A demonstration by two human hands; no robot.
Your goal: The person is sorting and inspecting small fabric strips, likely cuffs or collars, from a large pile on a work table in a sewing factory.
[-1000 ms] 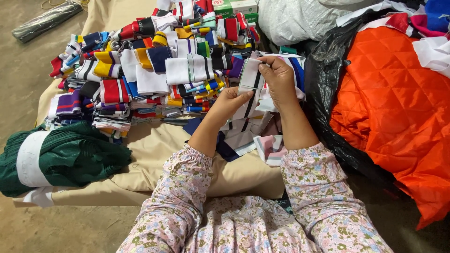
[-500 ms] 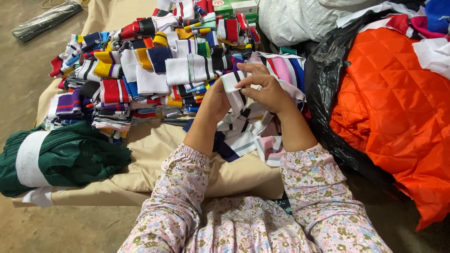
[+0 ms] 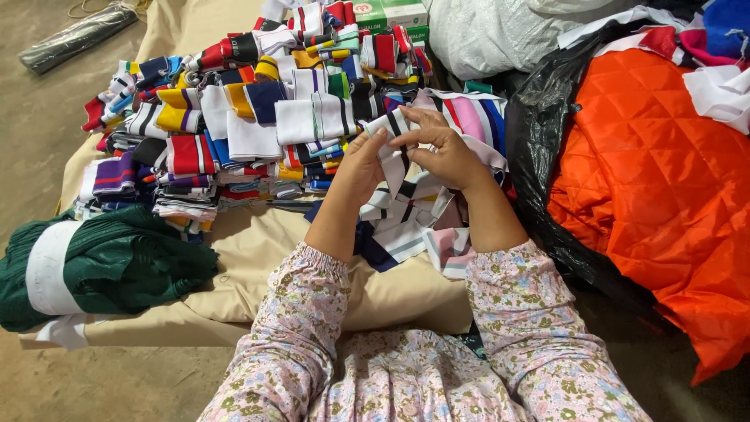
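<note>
Both my hands, left (image 3: 361, 160) and right (image 3: 447, 153), pinch a striped strip (image 3: 393, 152) between them. If my grip slips, it drops into the loose strips (image 3: 406, 219) right underneath and gets lost.

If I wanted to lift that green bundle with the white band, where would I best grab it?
Probably around the white band, coming from above with both hands. The green bundle lies flat on the tan cloth, soft and loose at its right end, and the band cinches the folds together near its left end, so gripping there should keep it from spilling apart.
</note>
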